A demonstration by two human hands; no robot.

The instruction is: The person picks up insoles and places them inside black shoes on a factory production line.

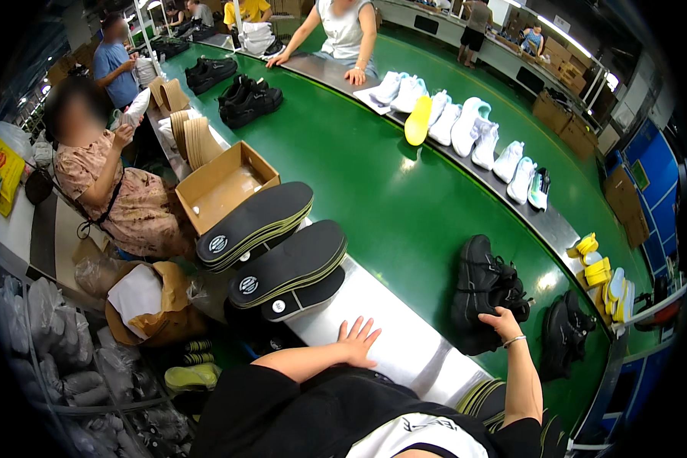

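My left hand lies flat with fingers spread on the metal edge of the green work surface. To the right, my right hand has its fingers closed on the near end of a black shoe. That shoe is one of a pair and stands on the green surface, with its mate partly hidden beside it. Left of my left hand lie stacks of black insoles with yellow-green edges. More insoles lie by my right forearm, partly covered by my body.
An open cardboard box stands beyond the insoles. Another pair of black shoes sits at the right. White shoes line the far metal ledge with a yellow insole. A co-worker at the left holds a white shoe; another leans on the far edge.
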